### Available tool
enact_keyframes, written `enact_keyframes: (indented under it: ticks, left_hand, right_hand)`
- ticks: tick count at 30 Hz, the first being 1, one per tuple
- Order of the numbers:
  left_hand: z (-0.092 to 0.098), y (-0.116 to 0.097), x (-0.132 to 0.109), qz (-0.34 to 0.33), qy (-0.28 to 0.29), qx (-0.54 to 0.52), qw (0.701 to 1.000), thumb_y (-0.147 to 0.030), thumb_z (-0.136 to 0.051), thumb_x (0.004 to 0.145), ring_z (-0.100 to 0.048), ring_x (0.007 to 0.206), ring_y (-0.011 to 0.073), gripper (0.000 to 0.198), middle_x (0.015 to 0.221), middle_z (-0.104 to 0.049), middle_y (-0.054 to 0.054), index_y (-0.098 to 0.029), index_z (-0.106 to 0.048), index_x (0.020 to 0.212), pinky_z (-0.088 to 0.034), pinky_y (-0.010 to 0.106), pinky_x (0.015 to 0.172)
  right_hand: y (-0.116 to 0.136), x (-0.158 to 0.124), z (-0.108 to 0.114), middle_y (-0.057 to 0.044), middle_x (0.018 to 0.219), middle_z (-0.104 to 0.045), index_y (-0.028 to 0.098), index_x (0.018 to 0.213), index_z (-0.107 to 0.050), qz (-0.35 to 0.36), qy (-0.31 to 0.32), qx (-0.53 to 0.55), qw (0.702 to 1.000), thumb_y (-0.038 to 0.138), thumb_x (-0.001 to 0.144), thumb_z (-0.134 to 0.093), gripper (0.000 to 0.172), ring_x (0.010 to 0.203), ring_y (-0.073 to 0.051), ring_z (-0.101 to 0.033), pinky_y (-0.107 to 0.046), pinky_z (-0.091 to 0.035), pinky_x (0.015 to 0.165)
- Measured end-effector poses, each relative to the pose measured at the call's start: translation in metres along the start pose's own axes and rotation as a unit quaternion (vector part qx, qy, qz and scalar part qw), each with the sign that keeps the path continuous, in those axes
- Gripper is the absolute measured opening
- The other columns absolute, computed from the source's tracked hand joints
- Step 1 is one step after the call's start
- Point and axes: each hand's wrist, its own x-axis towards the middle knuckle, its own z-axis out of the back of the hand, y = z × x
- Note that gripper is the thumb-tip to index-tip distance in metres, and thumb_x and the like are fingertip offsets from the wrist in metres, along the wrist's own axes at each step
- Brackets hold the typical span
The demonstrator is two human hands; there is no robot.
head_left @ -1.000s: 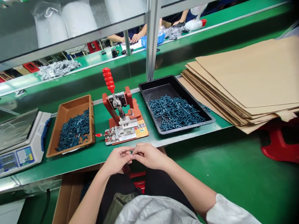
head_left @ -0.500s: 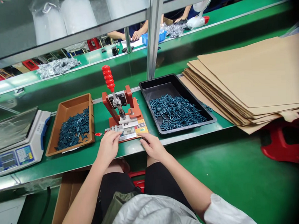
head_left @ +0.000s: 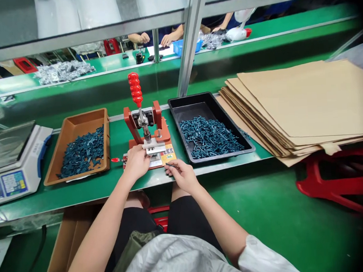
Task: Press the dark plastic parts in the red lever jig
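A toggle press [head_left: 145, 126] with a red ribbed handle stands upright on the green bench in front of me. My left hand [head_left: 136, 161] is closed at the left side of its metal fixture [head_left: 155, 150]; whatever the fingertips grip is hidden. Just right of the press base, my right hand [head_left: 184, 177] pinches a small dark stick-like part [head_left: 172, 166] between thumb and fingers. Small blue-green flat parts [head_left: 82, 152] lie in the brown tray [head_left: 56, 156] to the left. Thin blue-green stick-like parts [head_left: 210, 136] fill much of the black tray [head_left: 194, 103] at right.
A weighing scale [head_left: 15, 179] sits at the far left. Stacked brown cardboard sheets [head_left: 302, 104] overhang the bench at right, above a red stool [head_left: 322, 180]. A metal post [head_left: 191, 45] rises behind. Across the partition, other people's hands [head_left: 169, 38] work.
My left hand has moved forward and right, further onto the fixture. A dark part now shows in my right hand, which has drawn slightly back from the base. The view has shifted slightly.
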Motion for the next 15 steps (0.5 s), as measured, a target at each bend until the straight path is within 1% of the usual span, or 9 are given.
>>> enact_keyframes:
  ticks: [3,5,6,8,9,12,15]
  left_hand:
    - [-0.001,-0.004,0.001,0.016,0.004,-0.023,1.0,-0.021,-0.053,0.086,-0.063,0.104,0.0338,0.028,0.108,-0.071,0.015,-0.017,-0.077,0.102,-0.046,0.046,0.092]
    - [-0.002,-0.007,0.001,0.034,-0.009,-0.031,0.999,-0.019,-0.056,0.084,-0.063,0.105,0.0335,0.031,0.109,-0.071,0.014,-0.018,-0.076,0.108,-0.047,0.046,0.094]
    - [-0.002,-0.008,0.0,0.043,-0.017,-0.032,0.998,-0.019,-0.056,0.084,-0.064,0.105,0.0334,0.032,0.108,-0.071,0.014,-0.017,-0.076,0.109,-0.047,0.045,0.095]
    - [0.0,-0.008,-0.001,0.047,-0.023,-0.034,0.998,-0.021,-0.057,0.085,-0.064,0.106,0.0331,0.03,0.107,-0.071,0.014,-0.017,-0.077,0.107,-0.047,0.045,0.096]
    - [0.001,-0.006,-0.001,0.038,-0.015,-0.039,0.998,-0.023,-0.058,0.086,-0.064,0.107,0.0331,0.027,0.108,-0.072,0.014,-0.018,-0.077,0.104,-0.047,0.045,0.097]
    - [0.006,0.0,-0.002,-0.002,0.03,-0.06,0.998,-0.033,-0.068,0.082,-0.062,0.113,0.0337,0.025,0.116,-0.071,0.013,-0.019,-0.078,0.1,-0.047,0.045,0.099]
    - [0.008,0.006,-0.001,-0.014,0.055,-0.063,0.996,-0.034,-0.073,0.077,-0.06,0.116,0.0347,0.03,0.123,-0.07,0.012,-0.02,-0.078,0.104,-0.047,0.046,0.101]
  right_hand:
    - [0.01,0.004,0.0,-0.007,0.09,-0.072,0.022,0.098,-0.072,0.061,-0.018,-0.084,0.994,0.033,0.097,-0.055,0.02,0.08,-0.019,-0.07,-0.034,-0.06,0.074]
    - [0.017,0.008,-0.002,-0.007,0.09,-0.071,0.023,0.096,-0.075,0.106,-0.023,-0.132,0.985,0.03,0.097,-0.058,0.019,0.085,-0.02,-0.068,-0.035,-0.058,0.079]
    - [0.019,0.011,-0.004,-0.007,0.09,-0.071,0.023,0.097,-0.075,0.116,-0.026,-0.142,0.983,0.029,0.096,-0.059,0.017,0.084,-0.02,-0.067,-0.035,-0.057,0.079]
    - [0.022,0.019,-0.008,-0.006,0.089,-0.072,0.022,0.096,-0.075,0.107,-0.038,-0.145,0.983,0.027,0.093,-0.061,0.015,0.079,-0.019,-0.066,-0.034,-0.057,0.075]
    - [0.022,0.023,-0.01,-0.006,0.09,-0.073,0.022,0.094,-0.075,0.095,-0.043,-0.145,0.984,0.025,0.092,-0.062,0.013,0.078,-0.019,-0.067,-0.033,-0.057,0.073]
    - [0.019,0.036,-0.013,-0.007,0.091,-0.075,0.021,0.092,-0.075,0.055,-0.04,-0.146,0.987,0.021,0.088,-0.063,0.013,0.081,-0.02,-0.069,-0.033,-0.057,0.075]
    - [0.015,0.049,-0.014,-0.006,0.087,-0.075,0.02,0.094,-0.075,0.029,-0.021,-0.141,0.989,0.021,0.088,-0.062,0.014,0.08,-0.021,-0.07,-0.033,-0.057,0.078]
